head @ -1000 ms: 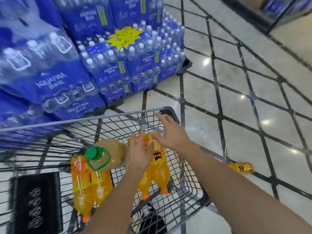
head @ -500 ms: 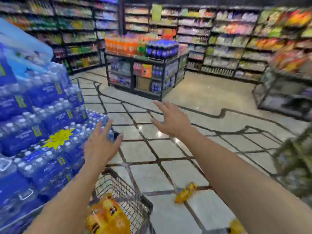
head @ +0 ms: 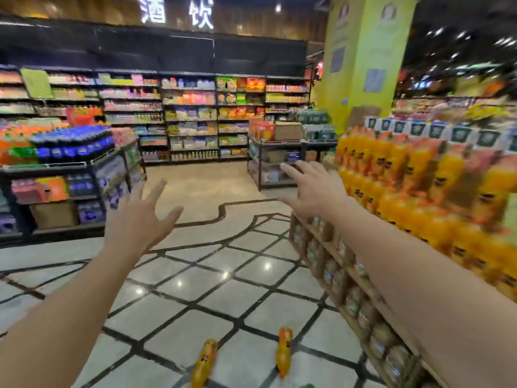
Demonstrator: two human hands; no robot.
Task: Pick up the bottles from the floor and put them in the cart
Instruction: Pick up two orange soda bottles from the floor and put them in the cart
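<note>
left hand [head: 140, 222]: raised out in front, fingers spread wide, holding nothing.
right hand [head: 313, 189]: also raised and spread wide, empty, reaching a little further forward and nearer the juice display.
bottles: two orange bottles lie on their sides on the floor low in view, the left bottle [head: 205, 362] and the right bottle [head: 284, 351], near each other but apart, both well below the hands. the picture is blurred, so caps and labels are hard to read.
cart: not in view, so its place cannot be told from here.
step in hand: by my judgement, between loads; both hands are free and the two bottles are not yet picked up.
next move: likely calls for bending down, lowering one hand to each bottle and closing around its body, then turning to find the cart.
edges: the juice display [head: 419, 191] runs close along the right arm, with a low shelf [head: 349, 275] of jars jutting toward the right bottle; a careless elbow there could knock stock.
open room: the tiled floor [head: 223, 303] is bare to the left and ahead, up to the drinks stand [head: 70, 169] well off to the left.
</note>
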